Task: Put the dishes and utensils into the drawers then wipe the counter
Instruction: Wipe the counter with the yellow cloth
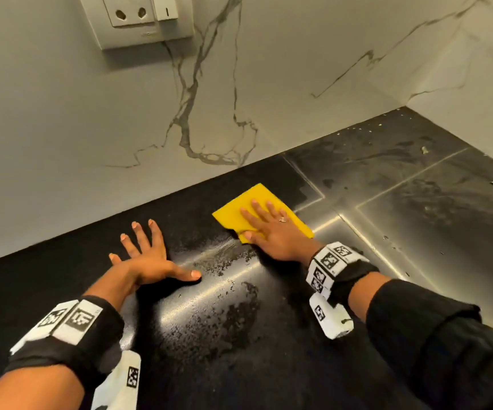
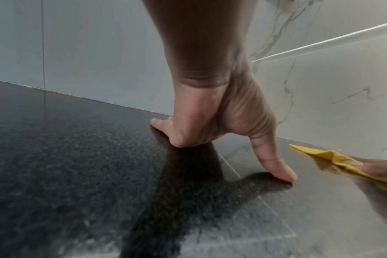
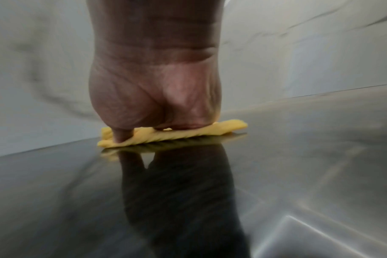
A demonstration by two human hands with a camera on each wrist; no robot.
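Note:
A yellow cloth [image 1: 241, 211] lies flat on the black counter [image 1: 61, 270] near the back wall. My right hand [image 1: 269, 226] presses down on it with straight, spread fingers. The right wrist view shows the cloth [image 3: 188, 133] squashed under that palm [image 3: 155, 97], blurred. To the left of the cloth my left hand [image 1: 147, 255] rests flat on the bare counter, fingers splayed and thumb pointing right. In the left wrist view that hand [image 2: 210, 118] touches the counter [image 2: 66, 165] with palm heel and thumb, and the cloth [image 2: 334, 157] shows at the right edge.
Wet streaks [image 1: 224, 279] glisten on the counter in front of both hands. A steel surface [image 1: 417, 202] with crumbs and smears adjoins on the right. A marble-veined wall [image 1: 209, 99] runs behind, with a socket plate [image 1: 138, 19] at the top left.

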